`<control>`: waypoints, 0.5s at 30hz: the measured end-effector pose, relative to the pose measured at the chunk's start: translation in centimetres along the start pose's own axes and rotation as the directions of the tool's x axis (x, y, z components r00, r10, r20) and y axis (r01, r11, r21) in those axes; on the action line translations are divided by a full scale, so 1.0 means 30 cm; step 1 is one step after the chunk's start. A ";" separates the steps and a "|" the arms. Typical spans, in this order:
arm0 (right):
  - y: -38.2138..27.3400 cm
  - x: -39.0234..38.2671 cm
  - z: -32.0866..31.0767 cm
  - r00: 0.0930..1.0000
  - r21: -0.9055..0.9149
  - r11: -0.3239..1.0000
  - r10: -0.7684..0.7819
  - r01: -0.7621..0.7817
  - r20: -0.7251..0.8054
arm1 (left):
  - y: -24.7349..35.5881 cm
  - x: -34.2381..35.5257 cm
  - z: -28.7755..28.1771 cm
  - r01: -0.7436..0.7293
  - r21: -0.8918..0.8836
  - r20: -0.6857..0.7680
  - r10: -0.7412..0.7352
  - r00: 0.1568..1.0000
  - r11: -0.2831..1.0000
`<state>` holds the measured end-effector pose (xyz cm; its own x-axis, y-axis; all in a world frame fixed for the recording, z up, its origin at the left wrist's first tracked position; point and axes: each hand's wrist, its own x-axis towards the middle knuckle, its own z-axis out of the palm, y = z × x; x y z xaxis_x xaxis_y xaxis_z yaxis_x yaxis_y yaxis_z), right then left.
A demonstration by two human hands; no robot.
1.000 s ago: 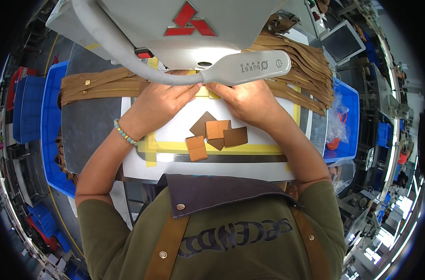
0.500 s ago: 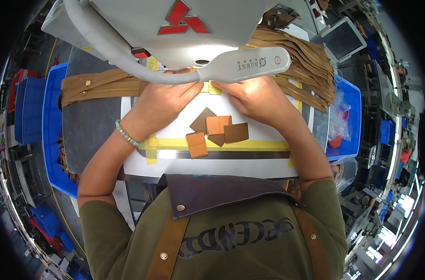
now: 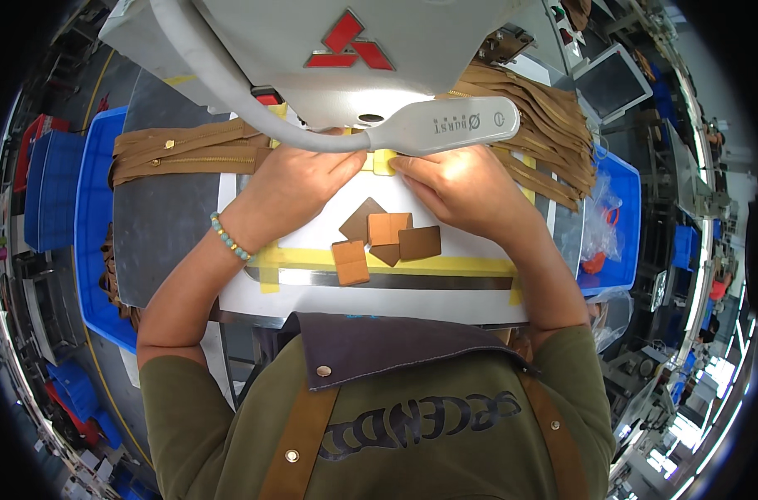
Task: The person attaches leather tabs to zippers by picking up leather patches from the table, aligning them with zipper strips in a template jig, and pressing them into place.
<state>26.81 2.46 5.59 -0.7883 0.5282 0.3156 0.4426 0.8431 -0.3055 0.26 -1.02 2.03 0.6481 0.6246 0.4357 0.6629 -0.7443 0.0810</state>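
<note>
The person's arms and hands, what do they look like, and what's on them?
The left sleeve and the right sleeve are both short and olive green, ending near the elbows. Around the left wrist is a beaded bracelet with round blue-green and gold-coloured beads. The left hand and right hand wear no gloves, and no bracelet shows on the right wrist.

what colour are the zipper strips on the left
The zipper strips are brown with golden teeth; see the head view.

The gray gooseneck lamp (image 3: 450, 125) partly hides the fingers of the left hand (image 3: 300, 185) and the right hand (image 3: 462, 190), while the upper edge crops the gray machine (image 3: 296, 83).
</note>
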 end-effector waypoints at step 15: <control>0.008 -0.027 -0.006 0.996 0.050 0.998 0.027 -0.031 0.084 | -0.012 0.003 -0.006 -0.011 -0.012 0.010 0.011 1.000 1.000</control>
<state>27.63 2.25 5.42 -0.8092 0.5402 0.2309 0.4448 0.8201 -0.3600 0.00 -0.72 2.20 0.6593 0.6185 0.4275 0.6510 -0.7541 0.0871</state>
